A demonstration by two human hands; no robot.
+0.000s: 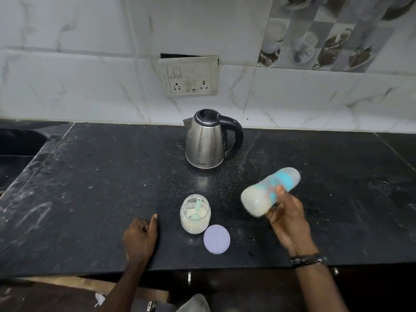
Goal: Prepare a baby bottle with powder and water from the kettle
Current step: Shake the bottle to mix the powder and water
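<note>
I see the black tabletop (90,188) stretching wide, and I take the steel kettle (206,143) standing upright at its back as my landmark, lid down, handle to the right. In front of the kettle and to its right, my right hand (286,217) holds the baby bottle (267,192) in the air, fingers wrapped round its middle; the bottle is tilted, blurred, with milky liquid inside. My left hand (140,237) lies in front of the kettle to its left, fingers curled under, thumb out, holding nothing. Straight in front of the kettle stands the open powder jar (195,216) with a scoop (196,209) inside, its lid (216,239) flat just beside.
</note>
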